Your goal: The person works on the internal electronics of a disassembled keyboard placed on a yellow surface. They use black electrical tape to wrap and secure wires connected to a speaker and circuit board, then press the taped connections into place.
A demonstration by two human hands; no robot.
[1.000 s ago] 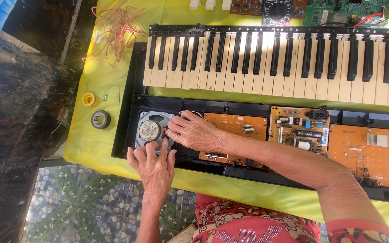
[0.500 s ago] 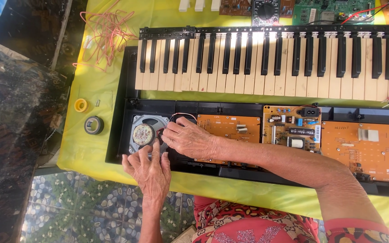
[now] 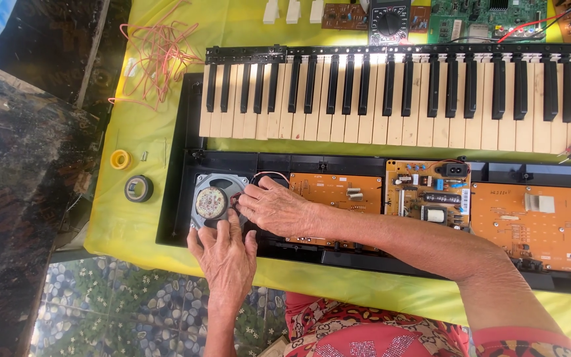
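Your hands have barely shifted since half a second ago: both remain on the speaker, seated at the keyboard case's left end, magnet facing up; round, it shows no long axis. Your left hand lies flat, fingers spread, at its 5 o'clock. Your right hand pinches at its 3 o'clock edge; what it grips I cannot tell.

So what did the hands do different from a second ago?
Hardly anything. Both hands stayed on the round speaker at the left end of the opened keyboard: the left hand at its near edge, the right hand at its right side by the thin wires. The fingers only shifted slightly. Only the camera view slid a little. The tape rolls did not move.
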